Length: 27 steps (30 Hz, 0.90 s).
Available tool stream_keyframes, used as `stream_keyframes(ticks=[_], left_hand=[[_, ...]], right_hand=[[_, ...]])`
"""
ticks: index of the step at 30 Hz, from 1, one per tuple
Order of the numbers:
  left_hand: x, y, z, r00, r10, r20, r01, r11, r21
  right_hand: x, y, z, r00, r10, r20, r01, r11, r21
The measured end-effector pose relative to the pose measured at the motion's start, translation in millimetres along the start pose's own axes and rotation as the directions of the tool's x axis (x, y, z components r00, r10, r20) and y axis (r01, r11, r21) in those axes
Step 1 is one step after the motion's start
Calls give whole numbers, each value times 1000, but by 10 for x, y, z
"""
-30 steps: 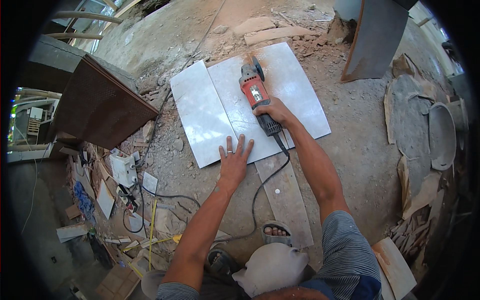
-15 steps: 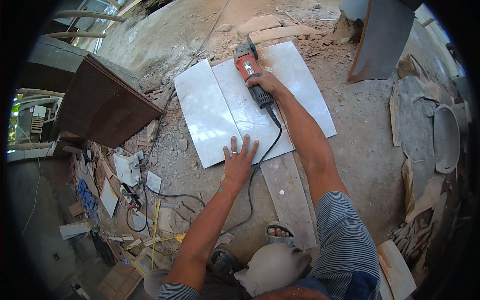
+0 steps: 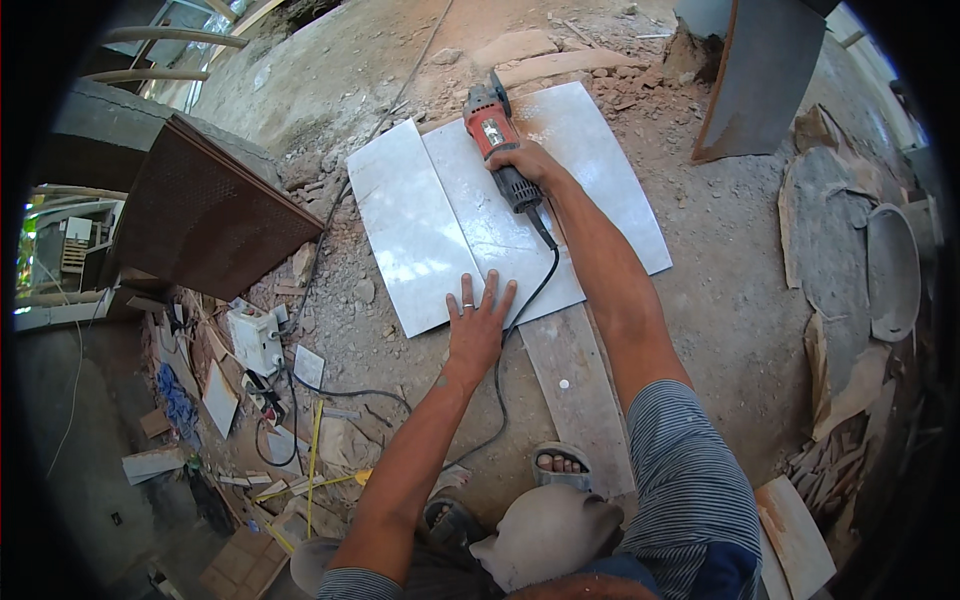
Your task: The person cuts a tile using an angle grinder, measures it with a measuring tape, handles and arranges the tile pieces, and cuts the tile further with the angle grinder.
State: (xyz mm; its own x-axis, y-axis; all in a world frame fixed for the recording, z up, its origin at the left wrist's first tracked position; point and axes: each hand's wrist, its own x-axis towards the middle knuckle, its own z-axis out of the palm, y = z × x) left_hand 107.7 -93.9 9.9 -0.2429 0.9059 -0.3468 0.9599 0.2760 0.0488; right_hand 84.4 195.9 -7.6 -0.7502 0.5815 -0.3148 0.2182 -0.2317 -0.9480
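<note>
My right hand (image 3: 526,163) is closed round the body of a red and black angle grinder (image 3: 490,135), whose disc end points away from me. The grinder is over the far part of a pale, glossy tile (image 3: 595,170). A seam or cut line runs along the tile's left part, beside a narrower pale piece (image 3: 400,215). My left hand (image 3: 477,322) lies flat with spread fingers at the near edge, across that line, and wears a ring. From the grinder's back end a black cord (image 3: 541,287) runs down between my arms.
At the left lean stacked brown tiles (image 3: 215,205). A white socket box (image 3: 255,338) with plugged cords and a yellow tape measure (image 3: 313,470) lie among tile scraps. Under the tile's near edge runs a wooden plank (image 3: 575,390). A dark panel (image 3: 760,85) stands at the far right, near an oval basin (image 3: 892,275).
The grinder and my right hand have shifted very slightly left and away from me. My left hand stays in place on the tile.
</note>
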Motion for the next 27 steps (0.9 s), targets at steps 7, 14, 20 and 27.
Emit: stream_keyframes(ticks=[7, 14, 20, 27], left_hand=[[1, -40, 108, 998, -9, -66, 10, 1000, 8], [3, -45, 96, 998, -23, -54, 23, 1000, 2], [6, -9, 56, 999, -13, -43, 13, 1000, -6], [-1, -54, 164, 997, 5, -80, -5, 1000, -5]], right_hand=[[-637, 108, 12, 999, 38, 26, -36, 998, -53], [-1234, 259, 12, 999, 32, 9, -32, 999, -16], [-959, 215, -47, 997, 70, 23, -70, 997, -20], [-347, 66, -11, 999, -14, 40, 16, 999, -29]])
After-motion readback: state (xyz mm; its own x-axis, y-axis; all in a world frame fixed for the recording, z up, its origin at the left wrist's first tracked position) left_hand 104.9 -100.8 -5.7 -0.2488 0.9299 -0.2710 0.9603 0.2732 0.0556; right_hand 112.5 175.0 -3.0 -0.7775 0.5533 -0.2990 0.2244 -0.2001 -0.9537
